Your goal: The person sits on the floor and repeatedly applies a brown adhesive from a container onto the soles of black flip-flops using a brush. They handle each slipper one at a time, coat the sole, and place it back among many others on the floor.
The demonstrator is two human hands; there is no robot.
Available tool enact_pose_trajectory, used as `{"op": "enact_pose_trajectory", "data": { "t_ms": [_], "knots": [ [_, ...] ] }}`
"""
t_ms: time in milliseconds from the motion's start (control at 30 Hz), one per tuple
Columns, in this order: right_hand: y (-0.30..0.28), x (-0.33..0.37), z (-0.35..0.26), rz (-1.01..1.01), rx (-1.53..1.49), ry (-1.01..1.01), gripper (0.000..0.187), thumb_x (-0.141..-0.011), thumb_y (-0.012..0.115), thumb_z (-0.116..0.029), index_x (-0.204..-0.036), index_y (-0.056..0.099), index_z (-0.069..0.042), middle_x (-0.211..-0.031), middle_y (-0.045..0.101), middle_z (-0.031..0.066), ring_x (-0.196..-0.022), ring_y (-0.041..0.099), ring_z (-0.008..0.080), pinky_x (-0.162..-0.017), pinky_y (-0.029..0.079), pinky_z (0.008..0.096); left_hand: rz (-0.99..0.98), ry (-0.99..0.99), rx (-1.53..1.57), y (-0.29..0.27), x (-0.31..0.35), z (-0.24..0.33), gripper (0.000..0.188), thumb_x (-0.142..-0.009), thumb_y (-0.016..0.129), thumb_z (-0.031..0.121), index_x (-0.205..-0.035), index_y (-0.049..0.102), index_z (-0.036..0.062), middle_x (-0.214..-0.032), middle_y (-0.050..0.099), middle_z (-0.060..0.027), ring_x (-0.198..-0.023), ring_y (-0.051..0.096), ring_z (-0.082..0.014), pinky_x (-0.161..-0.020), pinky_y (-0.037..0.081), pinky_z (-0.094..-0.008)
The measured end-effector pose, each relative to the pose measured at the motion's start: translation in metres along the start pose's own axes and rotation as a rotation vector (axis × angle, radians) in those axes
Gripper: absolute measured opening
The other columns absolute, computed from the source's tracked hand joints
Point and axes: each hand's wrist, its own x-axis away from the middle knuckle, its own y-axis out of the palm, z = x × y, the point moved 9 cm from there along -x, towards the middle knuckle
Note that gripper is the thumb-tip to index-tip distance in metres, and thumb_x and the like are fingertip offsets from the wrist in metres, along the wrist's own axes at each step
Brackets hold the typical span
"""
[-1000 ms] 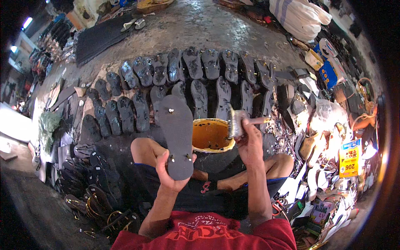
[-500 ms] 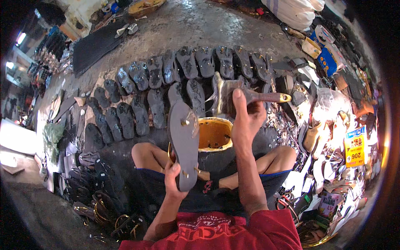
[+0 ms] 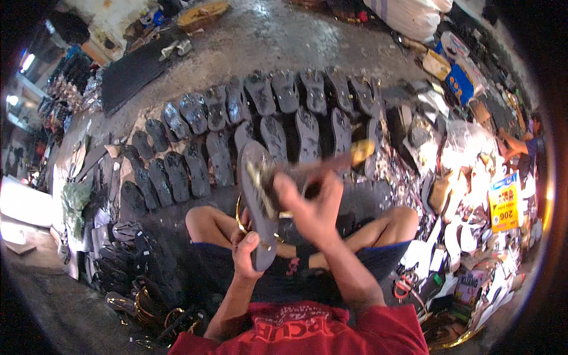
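My left hand (image 3: 244, 251) grips the heel end of a grey sandal sole (image 3: 264, 234), thumb on its upper face. The sole stands tilted in front of me, toe end pointing away, with gold-coloured strap pieces showing at its edge. My right hand (image 3: 313, 204) is closed on a wide brush (image 3: 331, 165), whose wooden handle points right and is blurred by motion. The bristles press against the upper part of the sole, where a wet, shiny smear shows. The yellow-rimmed tub is mostly hidden behind my right hand and the sole.
Dark sandal soles (image 3: 258, 93) lie in curved rows on the floor ahead. Scraps and a yellow packet (image 3: 504, 204) crowd the right side, where another person (image 3: 523, 145) sits. Gold-strapped sandals (image 3: 142, 302) lie at the lower left. A white sack (image 3: 408, 18) stands far right.
My right hand has swung left and down, bringing the brush from above the tub onto the sole. The left hand still holds the sole in nearly the same place.
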Motion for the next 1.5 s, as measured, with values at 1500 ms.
{"op": "enact_pose_trajectory", "data": {
  "t_ms": [1500],
  "knots": [
    [-0.007,0.013,-0.052,0.183,-0.11,-0.253,0.025,-0.081,0.089,-0.019,-0.092,0.075,-0.002,-0.073,0.07,0.0037,-0.064,0.062,0.0135,-0.06,0.05,0.0305,-0.053,0.143,0.318,0.017,-0.047,0.045,0.06,-0.108,0.043,0.056,-0.138,0.058,0.007,-0.127,0.069,-0.0087,-0.108,0.069,-0.0206,-0.094,0.055,-0.0372]
  ]
}}
